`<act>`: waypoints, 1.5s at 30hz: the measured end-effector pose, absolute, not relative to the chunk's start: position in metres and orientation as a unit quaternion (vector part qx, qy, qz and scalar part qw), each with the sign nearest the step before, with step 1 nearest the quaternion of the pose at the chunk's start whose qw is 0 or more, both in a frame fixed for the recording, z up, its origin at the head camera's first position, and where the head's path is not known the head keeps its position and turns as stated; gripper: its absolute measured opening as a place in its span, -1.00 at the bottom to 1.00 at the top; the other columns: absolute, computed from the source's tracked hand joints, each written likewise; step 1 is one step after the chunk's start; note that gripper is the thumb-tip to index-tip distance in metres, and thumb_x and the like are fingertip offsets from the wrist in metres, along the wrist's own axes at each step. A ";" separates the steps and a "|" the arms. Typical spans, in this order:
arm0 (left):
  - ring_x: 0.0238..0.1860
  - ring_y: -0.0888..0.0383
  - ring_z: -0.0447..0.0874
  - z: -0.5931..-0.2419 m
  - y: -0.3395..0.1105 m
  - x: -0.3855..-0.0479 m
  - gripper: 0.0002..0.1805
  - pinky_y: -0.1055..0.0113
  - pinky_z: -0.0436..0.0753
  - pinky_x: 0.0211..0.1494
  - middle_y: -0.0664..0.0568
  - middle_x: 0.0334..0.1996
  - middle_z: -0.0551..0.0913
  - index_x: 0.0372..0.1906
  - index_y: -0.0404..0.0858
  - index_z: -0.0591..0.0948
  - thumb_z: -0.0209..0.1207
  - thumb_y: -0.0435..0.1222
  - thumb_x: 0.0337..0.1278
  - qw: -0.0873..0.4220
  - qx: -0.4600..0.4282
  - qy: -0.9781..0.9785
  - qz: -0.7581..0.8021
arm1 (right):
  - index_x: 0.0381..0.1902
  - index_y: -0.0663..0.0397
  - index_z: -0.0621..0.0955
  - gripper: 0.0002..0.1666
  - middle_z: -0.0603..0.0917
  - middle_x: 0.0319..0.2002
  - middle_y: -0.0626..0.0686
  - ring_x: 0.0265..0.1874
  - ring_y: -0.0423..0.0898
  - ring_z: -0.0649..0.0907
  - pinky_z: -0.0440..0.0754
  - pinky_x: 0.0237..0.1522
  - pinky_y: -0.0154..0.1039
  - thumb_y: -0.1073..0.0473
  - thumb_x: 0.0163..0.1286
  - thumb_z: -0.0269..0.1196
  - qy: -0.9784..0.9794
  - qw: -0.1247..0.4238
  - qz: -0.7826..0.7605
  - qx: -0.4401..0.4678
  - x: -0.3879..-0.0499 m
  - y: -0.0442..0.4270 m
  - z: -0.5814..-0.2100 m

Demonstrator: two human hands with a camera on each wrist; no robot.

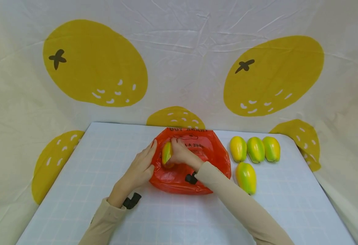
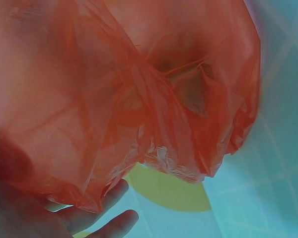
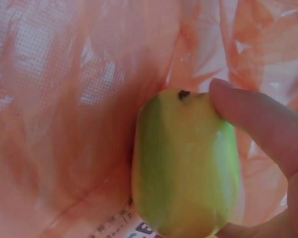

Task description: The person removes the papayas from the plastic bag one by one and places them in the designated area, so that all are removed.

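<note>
A red plastic bag (image 1: 179,182) with dark printing lies on the table with its mouth spread. My right hand (image 1: 183,154) is within the mouth and grips a yellow-green mango (image 1: 167,153) near the bag's left side. In the right wrist view the thumb (image 3: 253,111) presses the mango (image 3: 186,163) near its dark stem end, against the red film; the other fingers are mostly hidden. My left hand (image 1: 140,168) holds the bag's left edge. Its fingers (image 2: 114,225) lie along the outside in the left wrist view, while the thumb shows dimly through the film.
Right of the bag, three mangoes stand in a row, among them a middle mango (image 1: 255,149); one more mango (image 1: 245,178) lies in front of them. The table (image 1: 166,221) has a pale checked cover. Behind it hangs a white cloth (image 1: 185,68) with large yellow fruit prints.
</note>
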State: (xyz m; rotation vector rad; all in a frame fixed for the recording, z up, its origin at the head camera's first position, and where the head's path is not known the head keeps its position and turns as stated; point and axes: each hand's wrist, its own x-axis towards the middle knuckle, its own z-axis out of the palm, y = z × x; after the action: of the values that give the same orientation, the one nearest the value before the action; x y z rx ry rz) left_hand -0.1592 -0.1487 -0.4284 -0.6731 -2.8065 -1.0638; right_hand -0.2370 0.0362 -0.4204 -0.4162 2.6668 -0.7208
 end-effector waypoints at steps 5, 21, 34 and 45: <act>0.51 -0.15 0.06 -0.429 -0.148 -0.159 -0.14 -0.23 0.10 0.46 -0.17 0.56 0.00 0.56 -0.37 -0.02 -0.02 -0.47 0.11 0.037 -0.216 -0.912 -0.347 | 0.47 0.23 0.15 0.27 0.33 0.28 0.25 0.19 0.13 0.42 0.44 0.27 0.00 0.02 -0.06 0.61 0.943 0.174 -0.242 -0.148 -0.239 0.035 -0.421; 0.51 -0.19 0.06 -0.428 -0.150 -0.159 -0.14 -0.23 0.12 0.45 -0.20 0.56 0.00 0.56 -0.39 -0.01 -0.02 -0.45 0.10 0.041 -0.217 -0.912 -0.345 | 0.42 0.22 0.20 0.19 0.42 0.16 0.13 0.06 0.03 0.47 0.54 0.18 -0.08 0.02 -0.05 0.60 0.933 0.174 -0.261 -0.176 -0.240 0.046 -0.407; 0.51 -0.19 0.06 -0.428 -0.150 -0.159 -0.13 -0.24 0.11 0.45 -0.18 0.56 0.00 0.56 -0.39 -0.02 -0.01 -0.46 0.10 0.042 -0.215 -0.913 -0.344 | 0.45 0.14 0.21 0.18 0.46 0.14 0.09 0.06 0.02 0.49 0.62 0.05 -0.04 0.06 -0.03 0.59 0.923 0.154 -0.304 -0.179 -0.225 0.063 -0.386; 0.52 -0.16 0.04 -0.428 -0.151 -0.159 -0.14 -0.23 0.10 0.46 -0.15 0.57 -0.01 0.57 -0.35 -0.02 -0.03 -0.45 0.12 0.032 -0.205 -0.916 -0.342 | 0.47 0.04 0.21 0.23 0.44 0.21 0.00 0.10 -0.01 0.48 0.61 0.06 -0.04 0.01 -0.09 0.60 0.892 0.124 -0.395 -0.182 -0.202 0.089 -0.368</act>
State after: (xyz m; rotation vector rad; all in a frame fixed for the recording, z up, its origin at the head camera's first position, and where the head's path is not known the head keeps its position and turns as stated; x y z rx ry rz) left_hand -0.1589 -0.1512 -0.4282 -0.6302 -2.8225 -1.0546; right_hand -0.2018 0.0889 -0.3682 -0.5311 2.6004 -1.1515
